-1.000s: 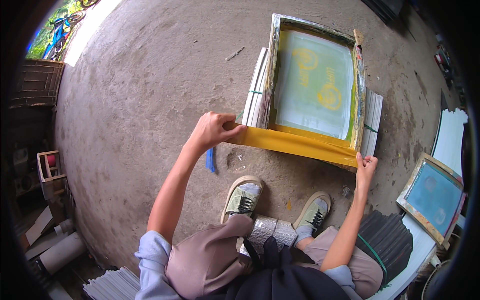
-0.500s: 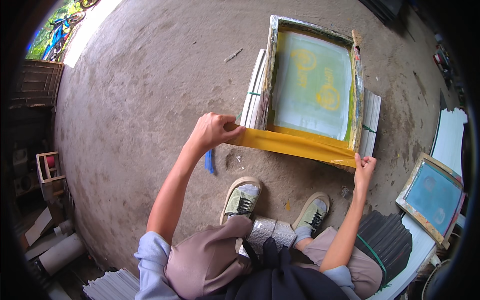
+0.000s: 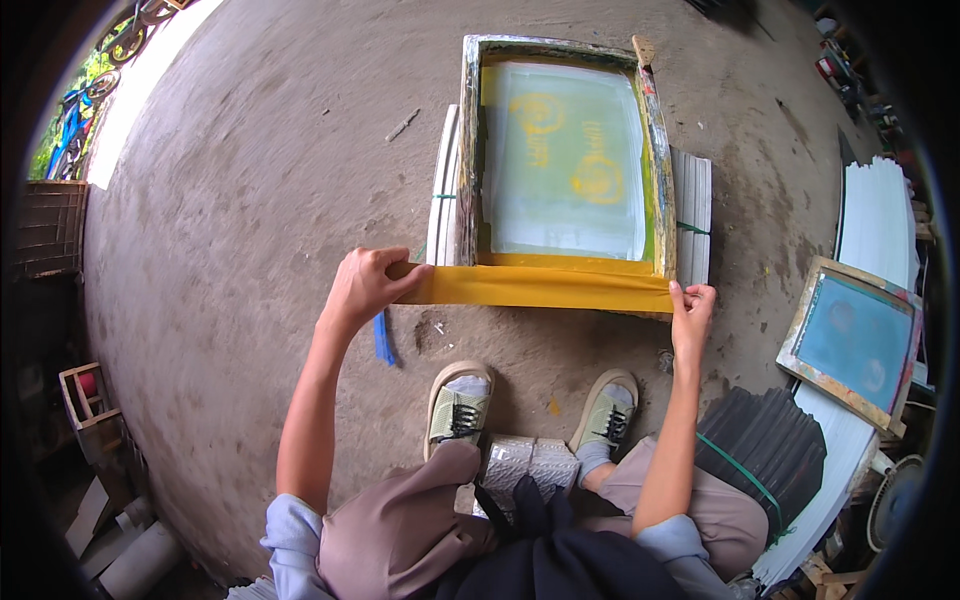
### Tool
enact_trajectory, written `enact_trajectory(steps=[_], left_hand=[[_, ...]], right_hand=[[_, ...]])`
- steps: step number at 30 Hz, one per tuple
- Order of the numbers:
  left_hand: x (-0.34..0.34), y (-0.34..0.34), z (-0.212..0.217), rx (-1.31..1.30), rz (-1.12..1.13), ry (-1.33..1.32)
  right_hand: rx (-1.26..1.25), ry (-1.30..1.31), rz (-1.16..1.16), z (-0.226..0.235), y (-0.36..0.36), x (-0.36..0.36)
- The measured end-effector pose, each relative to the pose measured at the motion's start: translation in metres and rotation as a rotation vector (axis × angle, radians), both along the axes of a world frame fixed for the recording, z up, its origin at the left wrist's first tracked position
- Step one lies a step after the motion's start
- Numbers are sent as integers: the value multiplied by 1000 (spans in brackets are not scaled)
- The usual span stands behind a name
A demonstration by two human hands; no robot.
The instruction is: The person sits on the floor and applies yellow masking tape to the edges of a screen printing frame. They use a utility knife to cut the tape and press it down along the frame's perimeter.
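Observation:
A wooden screen-printing frame (image 3: 469, 150) lies ahead of me, its pale green mesh (image 3: 565, 165) carrying yellow round marks. A wide strip of yellow-brown tape (image 3: 545, 288) stretches straight along the frame's near edge. My left hand (image 3: 362, 288) is closed on the strip's left end, out beyond the frame's corner; whether a roll sits inside the hand is hidden. At the near right corner, my right hand (image 3: 692, 308) pinches the other end between thumb and fingers. Under the frame, bundled white sheets (image 3: 693, 200) stick out on both sides.
To the right, a second frame with blue mesh (image 3: 855, 335) leans on white sheets (image 3: 880, 220). Black sheets bound with green cord (image 3: 765, 450) stand by my right knee. A silver wrapped block (image 3: 527, 464) sits between my shoes. A blue strip (image 3: 383, 338) lies on the concrete floor.
The view has shifted, so the frame appears farther left and more upright. The tape now runs more level and looks less creased at its right end. Both hands keep their grip.

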State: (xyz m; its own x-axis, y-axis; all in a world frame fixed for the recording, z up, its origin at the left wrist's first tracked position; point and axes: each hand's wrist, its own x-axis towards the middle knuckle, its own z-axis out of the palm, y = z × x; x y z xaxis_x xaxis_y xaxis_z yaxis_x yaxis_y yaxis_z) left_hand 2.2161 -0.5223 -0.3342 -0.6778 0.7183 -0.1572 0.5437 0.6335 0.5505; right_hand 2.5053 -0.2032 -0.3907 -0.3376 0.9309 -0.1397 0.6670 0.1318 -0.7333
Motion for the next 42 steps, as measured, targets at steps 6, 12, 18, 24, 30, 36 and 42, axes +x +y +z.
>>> enact_trajectory(steps=[6,12,18,24,30,36,42], left_hand=[[-1,-6,4,50,34,-57],[-2,-14,12,135,-1,15],[4,-8,36,186,10,29],[7,-12,56,185,-13,40],[16,-3,89,209,-79,134],[2,-8,49,90,-15,73],[-4,-12,25,103,-44,33]], right_hand=[[-36,58,10,-3,-2,0],[-12,103,27,-11,-4,0],[-49,74,22,-10,-2,1],[-78,153,8,-12,-3,0],[-90,181,15,-13,-6,0],[-94,217,23,-13,-4,1],[-54,173,58,-1,-10,-2]])
